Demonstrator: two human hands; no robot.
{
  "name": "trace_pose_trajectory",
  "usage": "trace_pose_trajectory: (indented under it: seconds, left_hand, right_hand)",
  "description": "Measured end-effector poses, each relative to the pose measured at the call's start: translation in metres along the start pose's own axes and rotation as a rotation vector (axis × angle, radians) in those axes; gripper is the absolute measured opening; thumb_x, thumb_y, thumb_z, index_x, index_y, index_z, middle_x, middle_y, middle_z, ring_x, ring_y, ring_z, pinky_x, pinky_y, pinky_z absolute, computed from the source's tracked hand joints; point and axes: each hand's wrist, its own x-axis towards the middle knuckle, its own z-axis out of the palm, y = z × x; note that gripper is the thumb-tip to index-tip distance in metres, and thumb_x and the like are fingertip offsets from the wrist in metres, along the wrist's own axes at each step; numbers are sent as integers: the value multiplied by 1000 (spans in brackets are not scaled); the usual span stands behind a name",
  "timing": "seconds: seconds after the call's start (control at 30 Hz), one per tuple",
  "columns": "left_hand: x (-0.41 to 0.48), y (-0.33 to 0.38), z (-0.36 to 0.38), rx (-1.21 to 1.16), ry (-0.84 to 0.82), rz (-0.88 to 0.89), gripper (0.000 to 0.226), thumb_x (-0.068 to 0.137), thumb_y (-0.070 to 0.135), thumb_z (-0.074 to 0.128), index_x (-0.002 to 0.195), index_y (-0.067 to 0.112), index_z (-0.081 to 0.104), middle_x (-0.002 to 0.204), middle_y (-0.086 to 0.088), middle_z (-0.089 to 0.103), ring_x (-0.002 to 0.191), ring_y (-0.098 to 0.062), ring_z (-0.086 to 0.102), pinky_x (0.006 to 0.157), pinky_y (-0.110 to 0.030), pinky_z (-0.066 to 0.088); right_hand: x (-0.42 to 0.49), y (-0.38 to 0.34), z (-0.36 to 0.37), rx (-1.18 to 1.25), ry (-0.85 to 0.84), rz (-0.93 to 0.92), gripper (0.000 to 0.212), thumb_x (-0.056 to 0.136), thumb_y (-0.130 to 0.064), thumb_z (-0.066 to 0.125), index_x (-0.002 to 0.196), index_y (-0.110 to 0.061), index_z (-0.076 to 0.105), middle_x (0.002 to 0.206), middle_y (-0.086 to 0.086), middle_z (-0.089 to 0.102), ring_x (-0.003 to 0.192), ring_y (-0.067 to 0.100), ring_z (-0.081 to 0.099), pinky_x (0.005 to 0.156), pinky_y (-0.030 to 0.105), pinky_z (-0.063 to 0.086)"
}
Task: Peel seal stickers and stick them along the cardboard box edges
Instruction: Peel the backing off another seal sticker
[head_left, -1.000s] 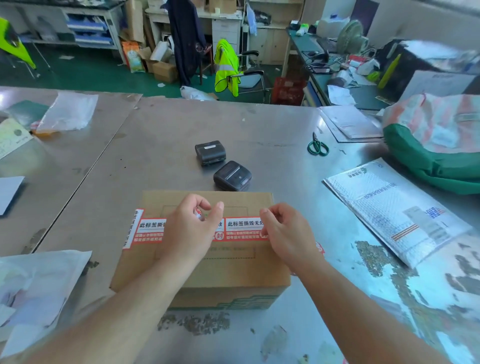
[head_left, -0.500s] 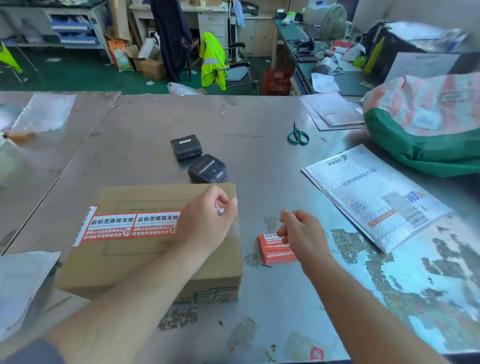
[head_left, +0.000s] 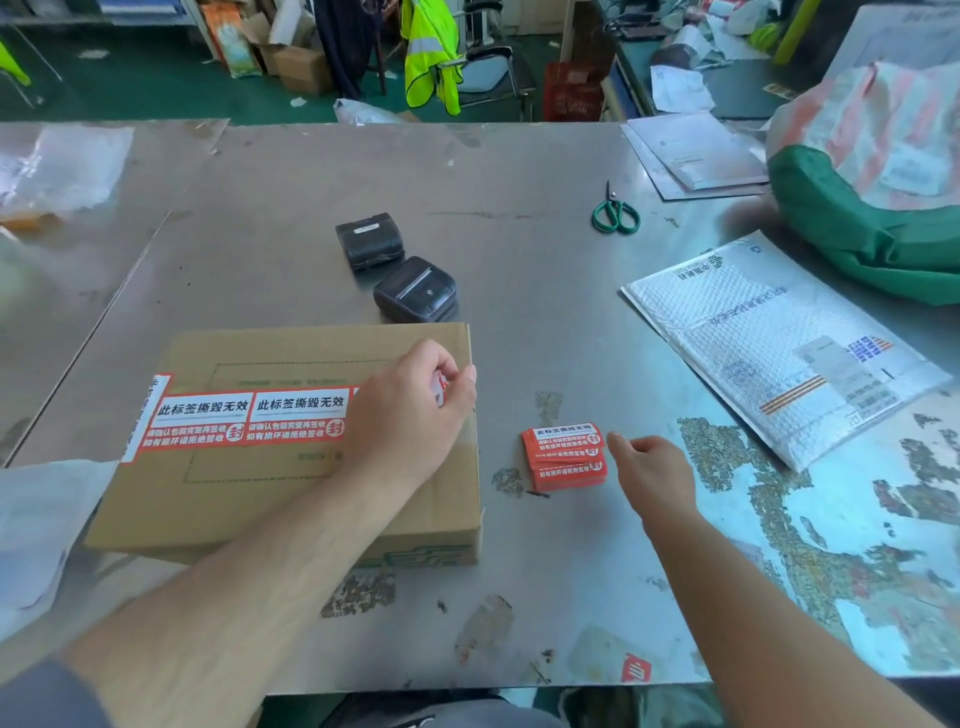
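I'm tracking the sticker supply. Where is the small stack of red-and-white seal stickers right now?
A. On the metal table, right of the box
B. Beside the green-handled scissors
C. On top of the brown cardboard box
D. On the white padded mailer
A: the stack of red-and-white seal stickers lies on the metal table, right of the brown cardboard box, with the right hand reaching toward it.

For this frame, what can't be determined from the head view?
- Right end of the sticker strip on the cardboard box: covered by the left hand.
- What the left hand pinches: only a red-white sliver shows.
- Whether the right hand touches the sticker stack: unclear.
- Box's right side: out of sight.
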Motion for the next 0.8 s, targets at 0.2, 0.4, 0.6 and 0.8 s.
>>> trace_pose_trajectory:
  seconds: [0.2, 0.4, 0.6, 0.8]
  left_hand:
    - [2, -3, 4, 11, 18, -3, 25, 90, 44, 58, 76, 24, 51, 61, 6, 57, 59, -17, 51, 49, -30, 33]
    - [2, -1, 5, 5, 23, -3, 26, 90, 44, 58, 76, 25, 49, 60, 7, 55, 58, -16, 50, 51, -30, 31]
    - [2, 0, 6, 23, 24, 5, 25, 89, 44, 59, 76, 26, 48, 61, 7, 55, 59, -17, 48, 52, -30, 28]
    - [2, -1, 7, 14, 31, -3, 24, 89, 43, 59, 76, 25, 49, 59, 7, 54, 57, -19, 49, 51, -31, 30]
  right_hand:
    - [24, -1, 23, -169, -33, -22, 53, 94, -49, 56, 90, 2, 71, 88, 21, 71, 81, 35, 65, 70, 35, 50]
    - [36, -7, 37, -185, -42, 63, 50, 92, -48, 62, 85, 1, 62, 85, 17, 63, 92, 36, 63, 69, 34, 41]
    - [49, -2, 45, -208, -59, 126, 62, 86, -56, 66, 102, 4, 66, 105, 21, 69, 100, 37, 65, 70, 31, 38]
    - [55, -3, 38, -200, -83, 108, 38, 95, -38, 63, 83, -2, 61, 88, 17, 62, 81, 30, 55, 72, 30, 39]
